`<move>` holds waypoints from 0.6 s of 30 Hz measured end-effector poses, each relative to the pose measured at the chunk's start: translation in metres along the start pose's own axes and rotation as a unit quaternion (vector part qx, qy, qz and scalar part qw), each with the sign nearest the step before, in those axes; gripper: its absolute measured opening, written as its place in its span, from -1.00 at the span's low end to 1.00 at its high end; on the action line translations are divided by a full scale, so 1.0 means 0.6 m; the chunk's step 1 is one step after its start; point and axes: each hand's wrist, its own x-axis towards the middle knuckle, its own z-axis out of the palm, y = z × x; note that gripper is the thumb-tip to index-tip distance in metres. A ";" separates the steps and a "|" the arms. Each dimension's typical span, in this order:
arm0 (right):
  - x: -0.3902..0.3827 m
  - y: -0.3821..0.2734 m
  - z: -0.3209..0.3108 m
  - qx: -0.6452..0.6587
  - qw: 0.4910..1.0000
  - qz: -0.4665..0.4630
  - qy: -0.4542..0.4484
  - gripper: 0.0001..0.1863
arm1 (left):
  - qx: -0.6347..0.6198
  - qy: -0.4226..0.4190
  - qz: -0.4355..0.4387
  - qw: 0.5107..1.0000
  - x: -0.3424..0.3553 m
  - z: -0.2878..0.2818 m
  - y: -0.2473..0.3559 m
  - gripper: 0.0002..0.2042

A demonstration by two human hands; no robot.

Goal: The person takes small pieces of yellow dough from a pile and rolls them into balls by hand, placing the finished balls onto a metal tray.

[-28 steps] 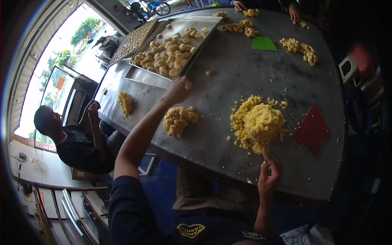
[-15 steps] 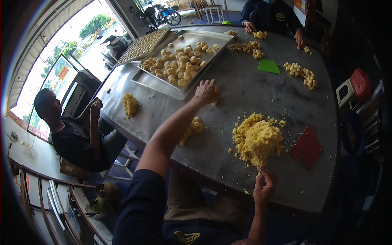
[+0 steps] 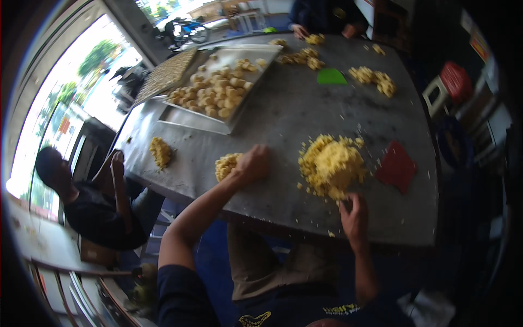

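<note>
A heap of crumbly yellow dough lies on the metal table in front of me. My right hand is at its near edge, the fingers closed on a bit of the dough. My left hand is to the left of the heap, back upward and smeared by motion; its fingertips are hidden. Close by its wrist lies a small cluster of yellow dough balls. Beyond, a metal tray holds many pale round dough pieces.
A red scraper lies right of the heap, a green scraper farther back. More dough balls sit at the far right. One person sits at the left beside a yellow dough pile; another person works across the metal table.
My left hand has come back from near the tray toward me, beside the ball cluster. My right hand stays at the heap's near edge. The whole view has shifted.
</note>
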 end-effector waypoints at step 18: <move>0.144 0.118 -0.040 0.116 0.987 -0.016 -0.114 0.15 | -0.183 0.263 -0.027 0.947 -0.092 -0.047 0.076 -0.83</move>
